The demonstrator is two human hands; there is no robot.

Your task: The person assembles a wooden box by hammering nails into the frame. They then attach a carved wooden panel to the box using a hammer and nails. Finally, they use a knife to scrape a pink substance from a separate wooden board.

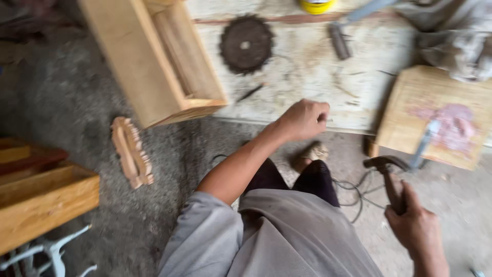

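I see a circular saw blade point(246, 43), a wooden box point(154, 56) and a square wooden block point(435, 115) on the workbench point(307, 77) ahead, my left hand point(303, 119) fisted at its near edge, pinching something too small to tell, while my right hand point(417, 225) grips a claw hammer point(388, 177) low, well apart

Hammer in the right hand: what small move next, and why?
Probably swing the wooden-handled claw hammer up toward the left hand, which rests fisted at the edge of the pale scuffed workboard, seemingly pinching something small. The right hand holds the hammer low, away from the board.
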